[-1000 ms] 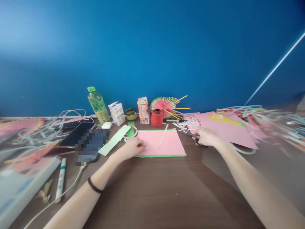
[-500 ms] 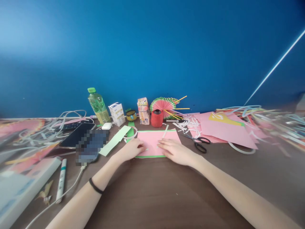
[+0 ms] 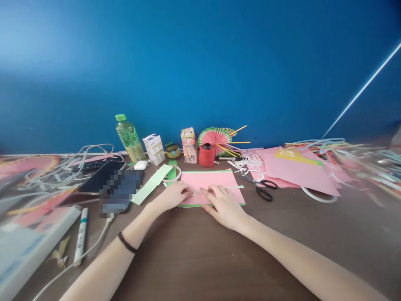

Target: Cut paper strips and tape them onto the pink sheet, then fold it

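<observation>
A pink sheet of paper [image 3: 206, 179] with green edges along its far and near sides lies flat on the table before me. Across it runs a thin pale strip [image 3: 237, 187], whose right end sticks out past the sheet's right edge. My left hand [image 3: 174, 195] rests on the sheet's left part, fingers curled together and their tips pressed down at the strip's left end. With fingers spread, my right hand [image 3: 223, 207] lies over the middle and right of the sheet, its fingertips touching the strip; the palm hides part of it.
Black-handled scissors [image 3: 265, 189] lie right of the sheet, near stacked pink papers [image 3: 294, 171]. To the left are pale green paper [image 3: 152, 184], a phone [image 3: 120, 192] on a cable and a marker [image 3: 81, 236]. A red thread spool [image 3: 206, 155], small cartons and a bottle [image 3: 130, 140] stand behind.
The strip's free end has swung from pointing away from me to lying out to the right. My right hand has turned and its fingers have spread. My left hand has stayed nearly still.
</observation>
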A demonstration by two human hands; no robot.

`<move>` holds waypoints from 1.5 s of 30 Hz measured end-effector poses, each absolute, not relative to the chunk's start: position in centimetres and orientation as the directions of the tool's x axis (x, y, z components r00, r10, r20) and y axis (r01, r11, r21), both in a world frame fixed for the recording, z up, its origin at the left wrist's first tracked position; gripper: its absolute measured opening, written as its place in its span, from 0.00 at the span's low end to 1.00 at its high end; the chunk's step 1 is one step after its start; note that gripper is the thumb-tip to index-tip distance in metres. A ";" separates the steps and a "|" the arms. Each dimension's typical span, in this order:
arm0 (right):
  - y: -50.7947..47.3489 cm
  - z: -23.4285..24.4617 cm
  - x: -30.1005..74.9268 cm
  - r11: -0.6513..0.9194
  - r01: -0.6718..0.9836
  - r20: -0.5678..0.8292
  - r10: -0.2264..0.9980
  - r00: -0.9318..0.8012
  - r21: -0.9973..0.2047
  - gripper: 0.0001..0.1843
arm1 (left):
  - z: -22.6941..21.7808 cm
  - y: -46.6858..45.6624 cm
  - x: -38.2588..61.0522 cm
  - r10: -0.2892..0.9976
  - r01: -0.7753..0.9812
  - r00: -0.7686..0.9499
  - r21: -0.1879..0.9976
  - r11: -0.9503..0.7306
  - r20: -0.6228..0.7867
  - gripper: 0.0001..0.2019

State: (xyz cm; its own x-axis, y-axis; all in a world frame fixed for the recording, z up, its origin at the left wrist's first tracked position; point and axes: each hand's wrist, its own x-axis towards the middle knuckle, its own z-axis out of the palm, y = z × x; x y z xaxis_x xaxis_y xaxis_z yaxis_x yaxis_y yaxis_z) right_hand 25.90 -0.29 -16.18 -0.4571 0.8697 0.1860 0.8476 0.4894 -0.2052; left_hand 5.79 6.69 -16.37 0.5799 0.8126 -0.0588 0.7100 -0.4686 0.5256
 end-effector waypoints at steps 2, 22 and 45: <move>-0.3 -16.2 26.0 0.482 0.851 0.188 0.874 -0.448 -0.211 0.23 | -16.3 6.6 5.8 0.816 0.716 0.575 0.522 -0.464 -0.063 0.11; -0.3 -16.3 25.5 0.577 0.772 0.228 0.816 -0.531 -0.266 0.21 | -14.2 6.3 5.6 0.857 0.722 0.492 0.623 -0.302 -0.154 0.10; 0.0 -16.4 26.5 0.602 0.737 0.249 0.798 -0.549 -0.307 0.15 | -14.3 6.5 5.3 0.863 0.747 0.466 0.609 -0.265 -0.197 0.09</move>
State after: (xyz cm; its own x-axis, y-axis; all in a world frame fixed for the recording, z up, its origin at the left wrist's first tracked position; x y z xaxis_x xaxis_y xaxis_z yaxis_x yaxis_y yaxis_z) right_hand 26.52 0.03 -16.42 -0.5485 0.7983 0.2486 0.7369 0.6021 -0.3075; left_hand 5.32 6.46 -14.29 0.4661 0.8626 -0.1966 0.7474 -0.2650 0.6092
